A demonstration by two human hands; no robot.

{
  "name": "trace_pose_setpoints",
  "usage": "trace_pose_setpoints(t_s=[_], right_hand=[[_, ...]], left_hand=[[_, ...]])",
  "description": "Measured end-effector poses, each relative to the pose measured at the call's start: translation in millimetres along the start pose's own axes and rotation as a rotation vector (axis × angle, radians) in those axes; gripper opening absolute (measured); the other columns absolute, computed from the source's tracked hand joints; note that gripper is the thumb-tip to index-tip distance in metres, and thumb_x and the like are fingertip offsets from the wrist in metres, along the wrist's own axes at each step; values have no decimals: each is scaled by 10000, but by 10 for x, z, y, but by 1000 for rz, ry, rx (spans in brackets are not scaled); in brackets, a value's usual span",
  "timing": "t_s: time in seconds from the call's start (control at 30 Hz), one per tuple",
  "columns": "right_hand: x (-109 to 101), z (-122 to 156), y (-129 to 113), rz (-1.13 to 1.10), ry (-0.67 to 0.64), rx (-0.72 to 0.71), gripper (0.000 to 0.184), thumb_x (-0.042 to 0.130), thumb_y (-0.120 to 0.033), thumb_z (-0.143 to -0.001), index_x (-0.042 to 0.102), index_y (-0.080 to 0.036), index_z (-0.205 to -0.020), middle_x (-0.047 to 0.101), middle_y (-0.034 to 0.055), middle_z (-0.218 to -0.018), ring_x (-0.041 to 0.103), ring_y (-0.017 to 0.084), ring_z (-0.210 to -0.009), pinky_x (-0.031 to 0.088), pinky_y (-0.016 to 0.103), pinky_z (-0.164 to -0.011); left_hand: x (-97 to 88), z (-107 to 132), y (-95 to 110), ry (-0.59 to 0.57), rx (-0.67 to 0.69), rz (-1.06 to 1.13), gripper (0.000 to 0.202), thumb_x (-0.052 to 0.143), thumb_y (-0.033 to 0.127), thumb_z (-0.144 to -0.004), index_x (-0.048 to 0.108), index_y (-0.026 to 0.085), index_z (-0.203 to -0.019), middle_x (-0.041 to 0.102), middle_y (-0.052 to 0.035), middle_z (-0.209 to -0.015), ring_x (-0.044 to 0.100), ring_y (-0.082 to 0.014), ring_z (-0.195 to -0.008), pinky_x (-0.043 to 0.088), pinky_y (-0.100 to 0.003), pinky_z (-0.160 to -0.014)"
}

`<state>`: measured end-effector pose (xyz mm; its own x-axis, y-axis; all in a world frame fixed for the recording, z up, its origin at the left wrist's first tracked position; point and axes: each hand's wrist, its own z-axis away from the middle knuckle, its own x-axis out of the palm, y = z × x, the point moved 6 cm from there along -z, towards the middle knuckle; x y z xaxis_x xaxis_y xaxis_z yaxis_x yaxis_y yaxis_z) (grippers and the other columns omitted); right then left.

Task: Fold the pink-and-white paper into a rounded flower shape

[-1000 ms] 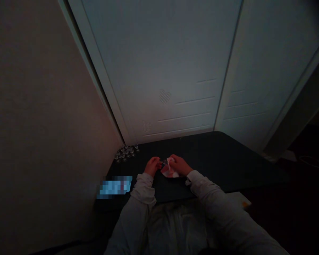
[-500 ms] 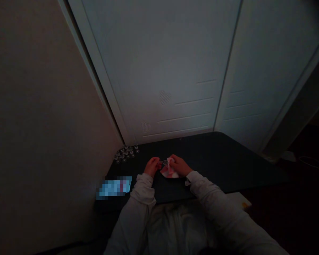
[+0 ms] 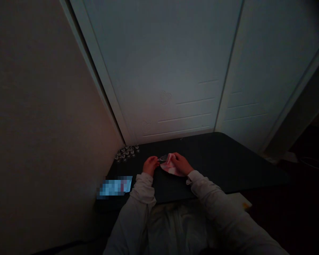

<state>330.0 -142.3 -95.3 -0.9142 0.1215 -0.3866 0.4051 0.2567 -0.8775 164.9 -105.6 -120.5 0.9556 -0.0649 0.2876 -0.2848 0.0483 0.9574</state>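
Observation:
The room is dim. My left hand [image 3: 150, 165] is closed in a pinch on a small clear glass object [image 3: 163, 158] held just above the dark table [image 3: 223, 159]. My right hand [image 3: 181, 163] is closed around a pink and white cloth [image 3: 168, 166], which it presses against the glass object. Both hands sit close together near the table's middle, with light sleeves reaching back toward me.
A cluster of several small clear glass pieces [image 3: 126, 152] stands at the table's far left corner. A blurred blue patch [image 3: 114, 186] lies at the near left edge. White wardrobe doors [image 3: 175, 71] rise behind the table, a wall on the left. A pale object [image 3: 239, 200] lies low at the right.
The cloth has shifted a little up and left in my right hand, now spread flatter against the glass piece. My left hand has stayed nearly in place.

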Motion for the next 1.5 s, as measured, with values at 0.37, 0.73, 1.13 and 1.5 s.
trace_pose_setpoints(t_s=[0.37,0.73,1.13,1.5], right_hand=[[40,-32,20,-50,-65,-18,329,400,-385,-742,566,-139,-884,563,50,-852,503,148,-773,386,262,-691],[-8,-41,56,21,9,16,258,484,-326,-678,574,-139,-832,547,47,-829,506,150,-758,398,268,-689],[-68,-49,128,-89,52,114,389,363,-436,-740,578,-140,-872,600,54,-777,522,154,-679,400,250,-589],[-920,126,323,-19,973,267,417,283,-332,-763,476,-125,-1069,427,138,-1080,384,218,-1048,305,329,-891]], left_hand=[[44,-12,-30,-110,1,-109,338,651,315,-567,516,123,-810,582,-32,-712,541,-97,-548,437,-244,-530],[141,59,74,-170,118,-291,266,686,118,-471,570,132,-710,614,-39,-734,560,-127,-686,423,-283,-705],[28,-23,-55,-68,23,-206,133,630,162,-552,543,138,-648,585,-13,-591,559,-122,-550,456,-279,-596],[37,14,-46,-25,-77,8,158,601,220,-621,500,123,-695,573,-36,-593,553,-107,-525,462,-252,-530]])
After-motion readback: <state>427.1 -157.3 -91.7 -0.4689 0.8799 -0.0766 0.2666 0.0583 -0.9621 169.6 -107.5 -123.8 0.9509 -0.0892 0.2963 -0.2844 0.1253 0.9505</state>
